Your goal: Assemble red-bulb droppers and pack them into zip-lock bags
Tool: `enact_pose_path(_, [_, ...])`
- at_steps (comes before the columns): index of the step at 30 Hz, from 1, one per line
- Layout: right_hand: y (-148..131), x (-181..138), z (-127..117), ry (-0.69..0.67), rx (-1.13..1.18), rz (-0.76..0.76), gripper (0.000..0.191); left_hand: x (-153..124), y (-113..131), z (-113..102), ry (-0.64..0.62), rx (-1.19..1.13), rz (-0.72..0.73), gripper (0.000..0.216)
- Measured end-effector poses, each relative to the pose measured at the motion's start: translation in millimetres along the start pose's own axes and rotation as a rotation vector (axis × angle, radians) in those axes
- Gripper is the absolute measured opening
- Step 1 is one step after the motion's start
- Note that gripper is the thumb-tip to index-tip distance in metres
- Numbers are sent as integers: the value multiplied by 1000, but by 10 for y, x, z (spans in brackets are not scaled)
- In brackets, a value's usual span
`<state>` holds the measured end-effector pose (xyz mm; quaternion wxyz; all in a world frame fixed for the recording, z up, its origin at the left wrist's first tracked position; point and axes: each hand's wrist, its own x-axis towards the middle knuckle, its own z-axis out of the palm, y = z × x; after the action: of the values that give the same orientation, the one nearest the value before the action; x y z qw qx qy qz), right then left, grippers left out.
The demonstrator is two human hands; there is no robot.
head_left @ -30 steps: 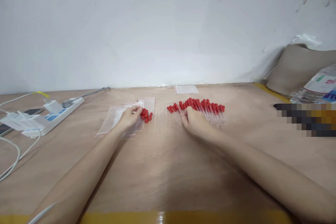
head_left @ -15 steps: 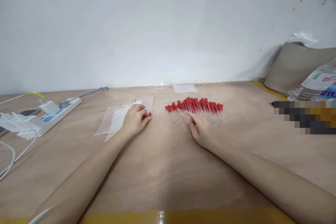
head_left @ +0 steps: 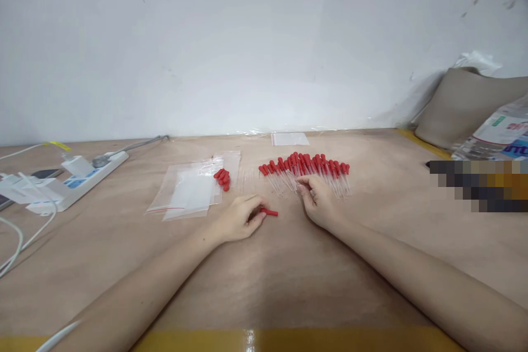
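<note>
Between the fingertips of my left hand (head_left: 245, 216) is a red rubber dropper bulb (head_left: 270, 212), its open end pointing right. A small pile of red bulbs (head_left: 223, 176) lies beyond that hand, on the edge of the clear bags. Just right of the pile are several thin glass tubes (head_left: 249, 180), faint against the table. My right hand (head_left: 315, 198) is closed in a pinch on what looks like a clear glass tube (head_left: 291, 177). Behind it spreads a row of red-topped droppers (head_left: 305, 164), their glass ends toward me; the hand hides some of them.
Clear zip bags (head_left: 187, 192) lie on the left, and another small bag (head_left: 290, 139) is near the wall. A power strip (head_left: 97, 176) with chargers and cables stands at far left. On the right are a grey container (head_left: 466, 104) and a plastic-wrapped bottle pack (head_left: 495, 135).
My left hand has moved from the bulb pile toward me and to the right, carrying one red bulb. The pile is now uncovered. My right hand has shifted only slightly.
</note>
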<state>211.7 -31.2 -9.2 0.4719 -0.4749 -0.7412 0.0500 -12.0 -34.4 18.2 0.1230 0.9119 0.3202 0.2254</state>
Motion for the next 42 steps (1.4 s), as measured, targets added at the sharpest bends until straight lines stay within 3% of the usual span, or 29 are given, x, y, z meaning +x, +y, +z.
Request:
enact_pose_path(3, [5, -2, 12, -25, 19, 29, 18, -7, 2, 75, 39, 20, 4, 34])
enact_pose_path(7, [6, -3, 21, -49, 36, 19, 25, 18, -31, 158, 103, 31, 28, 18])
enact_pose_path(10, [-15, -11, 11, -76, 46, -24, 25, 27, -78, 178, 238, -13, -38, 17])
enact_pose_path(13, [-69, -24, -10, -139, 67, -66, 22, 21, -145, 165, 295, -87, -165, 19])
enact_pose_path(19, [-181, -39, -25, -245, 110, -104, 20, 8, -178, 148, 301, -196, -230, 22])
enact_pose_path(34, [-88, -38, 68, -272, 130, -224, 15, -27, -156, 245, 304, -393, -212, 21])
enact_pose_path(42, [-60, -22, 29, -307, 19, -283, 17, -57, -116, 217, 230, -335, -149, 17])
